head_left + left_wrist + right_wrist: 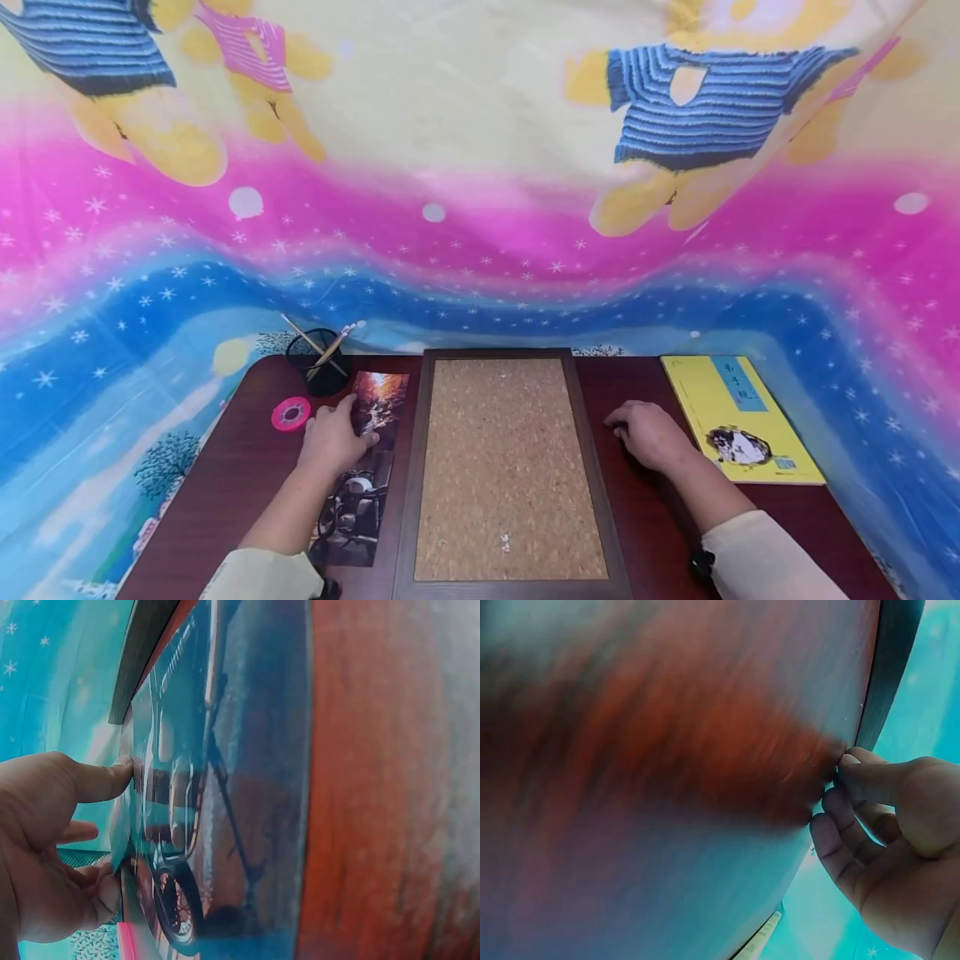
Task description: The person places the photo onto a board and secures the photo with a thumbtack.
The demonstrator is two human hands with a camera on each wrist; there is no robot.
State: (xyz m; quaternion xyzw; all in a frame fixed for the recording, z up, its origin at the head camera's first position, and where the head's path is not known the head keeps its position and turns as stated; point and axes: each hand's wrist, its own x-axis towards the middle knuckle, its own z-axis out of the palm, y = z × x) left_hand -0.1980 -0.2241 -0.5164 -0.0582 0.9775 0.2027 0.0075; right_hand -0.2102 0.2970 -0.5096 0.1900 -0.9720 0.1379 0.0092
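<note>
Head view: flanking the corkboard, the left hand, fingers spread, touches a picture, which dragging might crease; the right hand, loosely curled, holds nothing.

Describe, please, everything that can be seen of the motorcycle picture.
The motorcycle picture is a long, narrow, thin sheet that looks like glossy print. Its far end glows orange; its near end shows a motorcycle. It lies face up on the reddish table, left of the framed cork board and apart from it. The left hand rests on the sheet, hiding part; whether an edge lifts is unclear.
</note>
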